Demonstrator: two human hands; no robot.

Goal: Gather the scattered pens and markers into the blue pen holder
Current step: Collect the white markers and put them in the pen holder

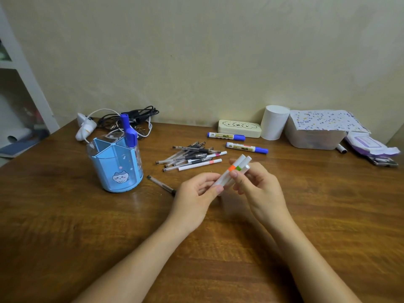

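The blue pen holder (118,165) stands at the left of the wooden table (65,215), with two blue markers (129,132) upright in a back compartment. Above the table's middle, my left hand (196,191) and my right hand (258,184) together hold a small bundle of white markers (232,171), one with an orange band, one with a green band. A pile of several black gel pens and white markers (192,157) lies behind my hands. Two blue-capped markers (226,136) (247,147) lie further back. One clear pen (160,184) lies between the holder and my left hand.
Tangled black and white cables with a charger (122,121) lie behind the holder. Along the wall stand a cream case (239,127), a white cup (274,122), a plastic box under spotted paper (317,130), purple packets (371,145), a phone (382,161) and a small marker (341,148).
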